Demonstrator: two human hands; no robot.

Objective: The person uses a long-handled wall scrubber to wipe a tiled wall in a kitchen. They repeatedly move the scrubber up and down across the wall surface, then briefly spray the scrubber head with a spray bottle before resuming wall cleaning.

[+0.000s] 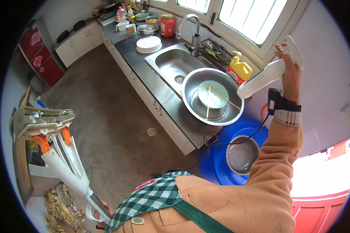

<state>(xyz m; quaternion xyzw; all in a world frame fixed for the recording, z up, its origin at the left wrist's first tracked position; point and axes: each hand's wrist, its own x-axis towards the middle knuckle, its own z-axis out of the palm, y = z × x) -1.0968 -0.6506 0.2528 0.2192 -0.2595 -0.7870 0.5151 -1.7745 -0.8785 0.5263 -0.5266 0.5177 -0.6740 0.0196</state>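
At the lower left, my left hand (109, 209), largely hidden by the apron and the pole, grips the metal handle of a white squeeze mop (65, 170). The mop is raised with its head up; orange clips flank the frame, and white foam sits on the grey sponge head (43, 116). My right hand (291, 70) is lifted at the right, closed around a white plastic bottle (264, 78) that slants down to the left. Below the bottle's low end, a steel basin (189, 107) holds a pale green bowl (202, 100) and chopsticks (207, 109).
A steel sink (163, 59) with a tap (196, 40) adjoins the basin. A yellow pump bottle (239, 68) stands behind it. On the floor, a blue barrel (213, 163) is close to the counter's end. Dry husks (61, 206) lie at lower left. A black cable (236, 143) hangs from my right wrist.
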